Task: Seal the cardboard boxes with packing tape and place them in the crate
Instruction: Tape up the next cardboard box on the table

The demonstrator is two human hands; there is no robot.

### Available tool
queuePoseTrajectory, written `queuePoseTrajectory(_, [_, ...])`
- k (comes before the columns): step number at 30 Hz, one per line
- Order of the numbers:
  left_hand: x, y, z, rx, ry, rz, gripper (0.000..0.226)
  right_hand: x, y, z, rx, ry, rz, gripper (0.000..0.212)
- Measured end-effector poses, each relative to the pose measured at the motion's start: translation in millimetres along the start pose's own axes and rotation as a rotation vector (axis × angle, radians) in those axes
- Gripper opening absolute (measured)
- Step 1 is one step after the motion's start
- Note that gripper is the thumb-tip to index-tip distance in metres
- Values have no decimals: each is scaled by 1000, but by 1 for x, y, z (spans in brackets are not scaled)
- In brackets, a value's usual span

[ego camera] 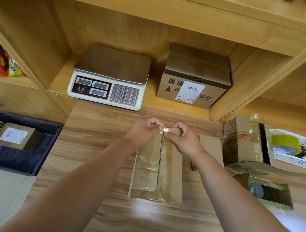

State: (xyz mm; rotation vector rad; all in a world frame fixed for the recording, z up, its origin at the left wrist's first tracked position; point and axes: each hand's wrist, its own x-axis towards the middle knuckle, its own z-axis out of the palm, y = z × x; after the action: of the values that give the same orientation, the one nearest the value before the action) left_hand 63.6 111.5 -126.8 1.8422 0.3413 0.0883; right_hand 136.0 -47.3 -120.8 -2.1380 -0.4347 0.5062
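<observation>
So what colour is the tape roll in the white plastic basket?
Yellow tape roll, clearest in the head view.

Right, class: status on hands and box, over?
Left hand, right hand pinch tape at box far edge. Seam taped. One parcel in crate. Nothing blocking crate.

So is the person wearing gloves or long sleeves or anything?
No. The left hand and the right hand are bare: no gloves, rings or watch show. The left forearm and right forearm are bare too, with no sleeve in view.
</observation>
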Motion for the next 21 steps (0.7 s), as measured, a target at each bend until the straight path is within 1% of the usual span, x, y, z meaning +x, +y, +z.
queuePoseTrajectory(4, [3, -1, 2, -39, 13, -22, 10, 4, -1, 2, -4, 47, 38, 36])
queuePoseTrajectory(6, [3, -2, 2, -57, 14, -43, 13, 7, -4, 3, -49, 55, 47, 40])
queuePoseTrajectory(10, [1, -2, 2, -95, 11, -65, 12, 10, -11, 5, -137, 72, 77, 44])
queuePoseTrajectory(12, [0, -1, 1, -105, 2, -77, 12, 6, -12, 8, -108, 57, 82, 38])
queuePoseTrajectory(15, [-6, 1, 3, -85, 7, -57, 13, -1, -14, 10, -33, 14, 35, 16])
queuePoseTrajectory(19, [-24, -2, 9, -56, 69, -66, 8, -21, -13, 11, -27, -2, -15, 7])
queuePoseTrajectory(20, [-30, -3, 11, -10, 103, -79, 9, -28, -11, 12, -35, 9, 1, 6])
queuePoseTrajectory(21, [-36, -5, 12, 46, 149, -88, 20, -34, -9, 13, -39, 27, 18, 6])
